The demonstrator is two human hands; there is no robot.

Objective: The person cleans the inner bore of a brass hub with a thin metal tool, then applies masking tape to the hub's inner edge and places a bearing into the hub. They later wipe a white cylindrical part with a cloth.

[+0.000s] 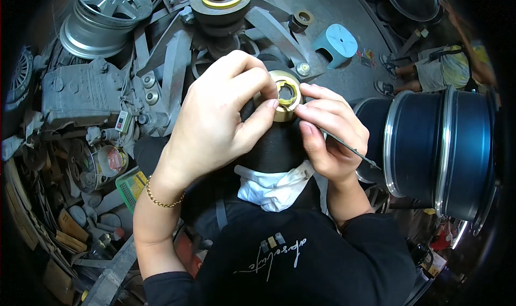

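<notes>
A tan ring with a jagged yellow lining [288, 94] sits between my two hands, above a dark rounded surface. My left hand [226, 104] has its thumb and forefinger pinched at the ring's left rim. The other fingers are curled. From the opposite side, my right hand [336, 128] is closed around a thin dark metal pick [348, 146], with its fingertips against the ring's right edge. The pick's free end points down to the right. Below the ring, a white cloth [274, 189] lies crumpled against the dark surface.
Dark blue wheel rims [416, 144] lie on their sides at right. A silver alloy wheel [102, 21] sits at upper left, beside a grey metal stand [177, 69]. Beyond are a light-blue stool [337, 43] and another person [446, 66]. Clutter fills the lower left.
</notes>
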